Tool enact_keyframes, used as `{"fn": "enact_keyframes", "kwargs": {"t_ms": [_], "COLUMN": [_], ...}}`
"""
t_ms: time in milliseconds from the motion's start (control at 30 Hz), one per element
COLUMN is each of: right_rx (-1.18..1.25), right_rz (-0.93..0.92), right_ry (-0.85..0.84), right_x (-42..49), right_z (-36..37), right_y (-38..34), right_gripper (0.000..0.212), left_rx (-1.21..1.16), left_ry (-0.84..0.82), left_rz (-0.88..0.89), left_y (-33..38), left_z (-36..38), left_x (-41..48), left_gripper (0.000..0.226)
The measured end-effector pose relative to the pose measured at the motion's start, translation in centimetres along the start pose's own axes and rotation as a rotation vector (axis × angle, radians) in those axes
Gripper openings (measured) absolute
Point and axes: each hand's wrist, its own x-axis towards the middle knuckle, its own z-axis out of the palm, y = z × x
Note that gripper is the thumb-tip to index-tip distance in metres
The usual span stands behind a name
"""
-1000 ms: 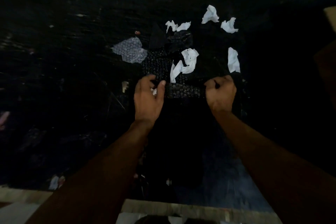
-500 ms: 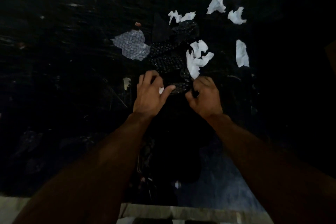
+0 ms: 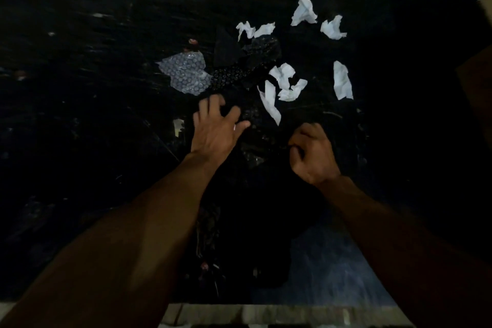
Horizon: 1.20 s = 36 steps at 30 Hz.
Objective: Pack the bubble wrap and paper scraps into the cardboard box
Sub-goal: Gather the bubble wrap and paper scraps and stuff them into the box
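The hands are separating: left hand (image 3: 215, 130) spreading open on the wrap (image 3: 234, 74), right hand (image 3: 312, 153) fisting it.

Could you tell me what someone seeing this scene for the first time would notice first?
The crumpled white paper scraps stand out most, scattered bright across the upper middle of the dark surface. Left of them lies a pale grey sheet of bubble wrap. Below, the left hand spreads open over dark bubble wrap, and the right hand is curled closed.
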Motion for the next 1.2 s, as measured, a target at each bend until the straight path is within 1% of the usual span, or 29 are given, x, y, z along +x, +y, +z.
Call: {"fn": "enact_keyframes", "kwargs": {"t_ms": [67, 133, 167, 200, 267, 300, 333, 400, 433, 467, 500, 533, 600, 633, 667, 700, 733, 767, 833, 900, 1000, 1067, 1133, 1200], "right_rx": [-0.031, -0.097, -0.115, -0.109, -0.051, -0.012, 0.036, 0.084, 0.039, -0.033, -0.105, -0.167, -0.275, -0.312, -0.336, -0.342, -0.332, -0.319, -0.304, -0.249, -0.044, 0.038, 0.060, 0.054], "right_rz": [0.024, 0.038, 0.053, 0.079, 0.144, 0.171, 0.215, 0.295, 0.298, 0.281, 0.275, 0.300, 0.395, 0.431, 0.439, 0.415, 0.378, 0.334, 0.245, 0.170, 0.154, 0.167, 0.174, 0.192], "right_ry": [0.028, 0.034, 0.036, 0.035, 0.049, 0.069, 0.070, 0.067, 0.109, 0.161, 0.190, 0.164, -0.031, -0.128, -0.181, -0.177, -0.130, -0.053, 0.101, 0.191, 0.129, 0.069, 0.013, -0.064], "right_x": [-1.2, -1.6, -1.4, -1.1, -0.2, 0.3, 0.8, 2.0, 2.8, 3.8, 4.9, 6.1, 7.7, 8.0, 8.0, 7.6, 7.2, 6.7, 5.9, 5.6, 5.7, 5.3, 4.5, 3.1], "right_z": [-0.7, -0.9, -0.8, -1.0, -1.6, -2.2, -2.8, -4.4, -5.1, -5.7, -6.1, -6.3, -6.3, -5.9, -5.5, -4.9, -4.3, -3.9, -3.2, -2.9, -3.4, -4.4, -5.4, -6.1], "right_y": [0.8, 1.0, 1.1, 1.1, 1.0, 1.0, 1.1, 1.4, 1.9, 2.6, 3.5, 4.5, 6.7, 7.7, 8.4, 9.0, 9.4, 9.8, 10.5, 11.1, 10.9, 10.7, 10.1, 9.3], "right_gripper": [0.026, 0.033, 0.034, 0.034, 0.027, 0.022, 0.022, 0.046, 0.054, 0.058, 0.061, 0.064, 0.069, 0.066, 0.059, 0.054, 0.051, 0.049, 0.044, 0.035, 0.031, 0.024, 0.021, 0.024], "left_rx": [-0.115, -0.179, -0.194, -0.213, -0.254, -0.282, -0.314, -0.377, -0.402, -0.422, -0.431, -0.422, -0.343, -0.278, -0.203, -0.133, -0.088, -0.078, -0.128, -0.222, -0.282, -0.311, -0.326, -0.259], "left_ry": [0.058, 0.068, 0.045, 0.014, -0.021, 0.007, 0.059, 0.175, 0.198, 0.196, 0.173, 0.143, 0.033, -0.042, -0.103, -0.125, -0.081, 0.016, 0.171, 0.200, 0.182, 0.148, 0.054, -0.029], "left_rz": [0.093, 0.150, 0.141, 0.109, 0.031, 0.008, -0.010, -0.053, -0.069, -0.066, -0.062, -0.059, -0.103, -0.162, -0.213, -0.237, -0.226, -0.199, -0.181, -0.151, -0.121, -0.191, -0.249, -0.259], "left_y": [-0.5, 0.1, 0.8, 1.5, 2.6, 3.1, 3.5, 4.8, 5.7, 6.8, 7.9, 8.9, 10.4, 10.9, 11.1, 11.2, 11.2, 11.3, 11.2, 11.0, 11.1, 11.6, 12.5, 13.2], "left_z": [0.5, 0.2, -0.2, -0.7, -1.6, -2.0, -2.2, -2.9, -3.2, -3.3, -3.4, -2.9, -1.1, 0.0, 1.2, 2.1, 2.9, 3.4, 4.1, 4.3, 3.8, 2.9, 1.6, 0.4], "left_x": [-0.3, -0.5, -0.5, -0.4, 0.0, 0.2, 0.7, 2.3, 3.4, 4.3, 5.0, 5.5, 5.6, 5.2, 4.5, 3.7, 3.0, 2.4, 1.6, 1.9, 2.1, 1.9, 1.7, 0.9], "left_gripper": [0.028, 0.018, 0.011, 0.011, 0.023, 0.022, 0.020, 0.024, 0.023, 0.019, 0.020, 0.030, 0.054, 0.065, 0.071, 0.069, 0.058, 0.046, 0.027, 0.019, 0.014, 0.010, 0.020, 0.024]}}
